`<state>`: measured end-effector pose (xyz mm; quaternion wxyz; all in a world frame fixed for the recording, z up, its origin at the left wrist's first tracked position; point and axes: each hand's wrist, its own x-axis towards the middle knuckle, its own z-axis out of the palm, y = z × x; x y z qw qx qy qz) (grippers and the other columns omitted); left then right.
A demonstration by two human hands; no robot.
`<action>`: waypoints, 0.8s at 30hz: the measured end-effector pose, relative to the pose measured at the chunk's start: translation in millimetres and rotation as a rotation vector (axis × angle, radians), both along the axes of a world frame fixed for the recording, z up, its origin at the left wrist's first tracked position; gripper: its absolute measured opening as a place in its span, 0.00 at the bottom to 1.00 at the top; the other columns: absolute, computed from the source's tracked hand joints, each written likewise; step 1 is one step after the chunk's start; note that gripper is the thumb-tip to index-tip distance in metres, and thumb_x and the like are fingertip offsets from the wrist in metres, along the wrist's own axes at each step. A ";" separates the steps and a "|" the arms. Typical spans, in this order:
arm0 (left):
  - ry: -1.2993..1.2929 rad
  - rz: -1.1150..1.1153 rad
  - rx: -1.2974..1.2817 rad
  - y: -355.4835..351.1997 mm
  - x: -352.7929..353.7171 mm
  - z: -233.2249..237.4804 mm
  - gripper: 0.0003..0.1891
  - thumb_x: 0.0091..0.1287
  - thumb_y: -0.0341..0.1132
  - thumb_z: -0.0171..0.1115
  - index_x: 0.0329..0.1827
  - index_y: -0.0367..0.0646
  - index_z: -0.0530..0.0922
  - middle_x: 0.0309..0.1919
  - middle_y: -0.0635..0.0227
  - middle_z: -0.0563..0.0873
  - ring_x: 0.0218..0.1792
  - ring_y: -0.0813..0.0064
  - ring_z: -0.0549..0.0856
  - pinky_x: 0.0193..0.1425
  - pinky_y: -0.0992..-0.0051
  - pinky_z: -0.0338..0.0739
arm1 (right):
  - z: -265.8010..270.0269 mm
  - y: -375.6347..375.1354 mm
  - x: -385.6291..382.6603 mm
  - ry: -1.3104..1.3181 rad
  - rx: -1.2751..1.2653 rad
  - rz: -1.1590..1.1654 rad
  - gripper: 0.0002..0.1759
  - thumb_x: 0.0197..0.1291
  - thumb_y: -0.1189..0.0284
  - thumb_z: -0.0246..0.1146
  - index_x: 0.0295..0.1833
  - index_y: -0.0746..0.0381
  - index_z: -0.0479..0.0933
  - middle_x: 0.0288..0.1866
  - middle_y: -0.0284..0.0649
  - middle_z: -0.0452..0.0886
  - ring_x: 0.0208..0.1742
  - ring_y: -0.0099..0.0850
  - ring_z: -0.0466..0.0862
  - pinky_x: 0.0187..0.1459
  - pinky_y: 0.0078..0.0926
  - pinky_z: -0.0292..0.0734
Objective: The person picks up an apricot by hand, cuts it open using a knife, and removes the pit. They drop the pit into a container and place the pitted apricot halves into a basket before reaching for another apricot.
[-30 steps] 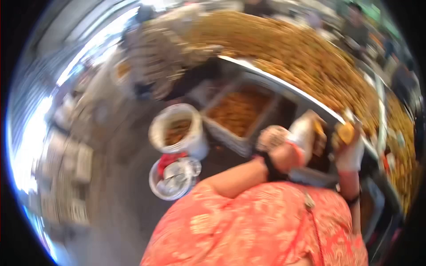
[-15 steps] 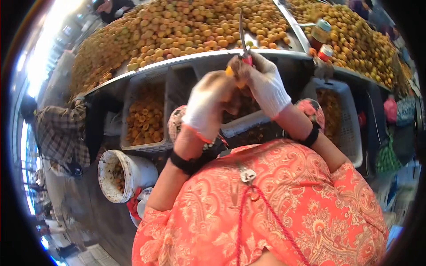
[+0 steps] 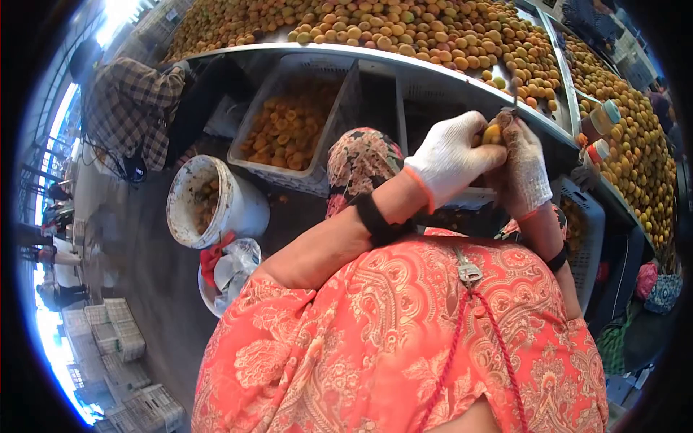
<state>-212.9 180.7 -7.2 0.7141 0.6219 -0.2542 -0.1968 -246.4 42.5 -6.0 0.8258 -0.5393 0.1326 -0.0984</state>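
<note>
My left hand point(image 3: 456, 149), in a white knit glove, is closed around an apricot point(image 3: 492, 135). My right hand point(image 3: 527, 167), gloved too and stained brown at the fingers, presses against the same fruit. From its fist a knife point(image 3: 515, 92) sticks up, its narrow blade pointing away from me. The knife's handle is hidden by the fingers. Both hands are together above my lap, just in front of the table's metal edge point(image 3: 433, 63). Whole apricots point(image 3: 404, 32) are heaped on the table beyond them.
A crate point(image 3: 289, 172) of halved apricots stands left under the table, a blue-grey crate point(image 3: 588, 216) right. A white bucket point(image 3: 242, 209) holds fruit pieces. Jars point(image 3: 603, 117) stand on the table's right. A person in a checked shirt point(image 3: 130, 101) sits at left.
My view has turned left, so the hands and table appear further right. The knife blade, earlier standing clear above the hands, now shows less. Both hands stay together at the fruit.
</note>
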 end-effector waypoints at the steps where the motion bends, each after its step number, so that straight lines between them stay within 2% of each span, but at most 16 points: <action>1: 0.094 -0.014 0.094 1.7 -1.8 6.2 0.15 0.67 0.35 0.68 0.49 0.35 0.77 0.35 0.68 0.83 0.30 0.83 0.81 0.29 0.80 0.75 | -3.1 -10.4 -3.8 -0.046 -0.115 0.096 0.12 0.76 0.62 0.57 0.47 0.59 0.76 0.35 0.31 0.80 0.30 0.21 0.81 0.26 0.21 0.76; 2: 0.217 -0.043 0.027 1.4 -1.6 6.5 0.17 0.68 0.39 0.66 0.52 0.37 0.76 0.34 0.67 0.83 0.25 0.82 0.80 0.23 0.81 0.71 | 1.8 -2.8 -7.3 -0.088 -0.167 0.069 0.11 0.76 0.63 0.57 0.48 0.60 0.76 0.35 0.31 0.80 0.30 0.21 0.81 0.27 0.20 0.76; 3: 0.217 -0.043 0.021 2.4 -2.0 9.1 0.17 0.68 0.39 0.66 0.52 0.37 0.76 0.34 0.67 0.83 0.25 0.82 0.80 0.23 0.81 0.71 | 7.4 3.9 -9.0 -0.136 -0.220 0.038 0.11 0.76 0.64 0.57 0.48 0.61 0.76 0.35 0.31 0.80 0.31 0.21 0.81 0.28 0.19 0.76; 5: 0.358 -0.067 -0.110 5.0 -4.1 14.8 0.17 0.69 0.39 0.64 0.57 0.40 0.76 0.36 0.68 0.84 0.27 0.81 0.81 0.24 0.82 0.72 | -0.5 3.5 -3.0 -0.185 -0.289 0.017 0.12 0.76 0.64 0.57 0.48 0.62 0.77 0.35 0.31 0.80 0.31 0.20 0.80 0.29 0.18 0.76; 6: 0.341 -0.098 -0.215 4.5 -3.0 7.8 0.19 0.70 0.39 0.62 0.61 0.43 0.76 0.37 0.69 0.84 0.29 0.80 0.82 0.24 0.82 0.72 | -1.2 4.5 -1.3 -0.237 -0.352 -0.005 0.13 0.76 0.63 0.57 0.47 0.62 0.78 0.35 0.31 0.80 0.31 0.19 0.80 0.30 0.18 0.76; 7: 0.342 -0.105 -0.217 5.8 -3.0 6.6 0.19 0.70 0.39 0.62 0.61 0.43 0.76 0.37 0.69 0.84 0.29 0.80 0.82 0.24 0.82 0.72 | 2.3 4.7 -3.8 -0.235 -0.356 -0.010 0.13 0.76 0.63 0.57 0.47 0.62 0.78 0.35 0.31 0.80 0.31 0.19 0.80 0.30 0.18 0.76; 9: 0.371 -0.164 -0.280 12.9 -2.1 7.6 0.20 0.71 0.38 0.61 0.63 0.43 0.76 0.39 0.69 0.84 0.30 0.80 0.83 0.26 0.82 0.72 | 23.7 14.4 -10.6 -0.069 -0.253 -0.025 0.14 0.76 0.63 0.58 0.45 0.63 0.80 0.35 0.31 0.82 0.31 0.18 0.78 0.32 0.17 0.75; 11: 0.478 -0.170 -0.359 18.7 2.0 5.6 0.19 0.72 0.38 0.63 0.63 0.42 0.77 0.41 0.67 0.84 0.29 0.80 0.81 0.29 0.80 0.74 | 22.9 -0.6 -11.7 -0.086 -0.284 -0.028 0.14 0.75 0.63 0.60 0.43 0.64 0.81 0.35 0.32 0.83 0.32 0.16 0.77 0.33 0.16 0.72; 13: 0.531 -0.111 -0.483 20.9 4.9 -4.1 0.20 0.72 0.40 0.65 0.63 0.41 0.77 0.41 0.65 0.85 0.29 0.79 0.80 0.30 0.80 0.74 | 19.3 -19.6 -10.8 -0.291 -0.544 0.012 0.14 0.73 0.63 0.62 0.45 0.65 0.82 0.33 0.32 0.82 0.30 0.15 0.74 0.31 0.15 0.69; 14: 0.521 -0.145 -0.511 22.1 7.1 -7.0 0.21 0.71 0.40 0.66 0.63 0.40 0.76 0.42 0.64 0.85 0.30 0.78 0.81 0.32 0.80 0.75 | 13.7 -23.8 -5.4 -0.446 -0.683 -0.068 0.16 0.73 0.62 0.63 0.44 0.66 0.82 0.32 0.31 0.82 0.29 0.15 0.74 0.29 0.17 0.68; 15: 0.511 -0.177 -0.538 23.6 10.1 -8.3 0.22 0.70 0.40 0.67 0.63 0.40 0.76 0.42 0.63 0.85 0.31 0.78 0.81 0.33 0.80 0.75 | 18.2 -29.2 -12.5 -0.301 -0.777 -0.082 0.18 0.72 0.61 0.63 0.42 0.68 0.82 0.32 0.32 0.83 0.29 0.15 0.77 0.32 0.17 0.71; 17: 0.527 -0.202 -0.536 24.2 12.2 -6.7 0.24 0.66 0.27 0.68 0.66 0.39 0.74 0.46 0.59 0.84 0.36 0.73 0.83 0.37 0.79 0.76 | 18.2 -26.3 -11.1 -0.472 -0.780 -0.217 0.17 0.71 0.61 0.65 0.44 0.67 0.82 0.31 0.33 0.84 0.28 0.15 0.78 0.31 0.15 0.71; 18: 0.502 -0.177 -0.506 22.1 11.7 -4.8 0.24 0.64 0.26 0.68 0.64 0.40 0.74 0.44 0.61 0.84 0.36 0.71 0.85 0.35 0.75 0.78 | 22.0 -25.0 -15.0 -0.454 -0.789 -0.240 0.17 0.71 0.61 0.65 0.44 0.67 0.82 0.31 0.33 0.84 0.28 0.15 0.78 0.31 0.15 0.71; 19: 0.473 -0.146 -0.477 20.1 10.7 -3.1 0.24 0.63 0.25 0.69 0.62 0.41 0.74 0.42 0.62 0.83 0.36 0.69 0.87 0.34 0.72 0.81 | 31.1 -22.8 -20.0 -0.466 -0.672 -0.214 0.16 0.70 0.61 0.65 0.45 0.66 0.82 0.30 0.34 0.84 0.26 0.16 0.78 0.29 0.15 0.71; 23: 0.462 -0.162 -0.469 15.8 9.5 -2.1 0.24 0.62 0.25 0.68 0.62 0.40 0.74 0.42 0.61 0.83 0.36 0.68 0.88 0.34 0.72 0.83 | 53.1 -13.9 -32.6 -0.408 -0.355 -0.087 0.14 0.68 0.62 0.68 0.45 0.64 0.81 0.29 0.37 0.85 0.24 0.16 0.78 0.25 0.15 0.70; 24: 0.449 -0.131 -0.454 14.8 8.2 0.1 0.24 0.61 0.24 0.68 0.62 0.41 0.74 0.43 0.61 0.83 0.35 0.69 0.87 0.32 0.73 0.82 | 51.0 -13.2 -31.4 -0.448 -0.359 -0.092 0.13 0.68 0.64 0.69 0.43 0.64 0.81 0.29 0.38 0.86 0.23 0.15 0.78 0.24 0.14 0.69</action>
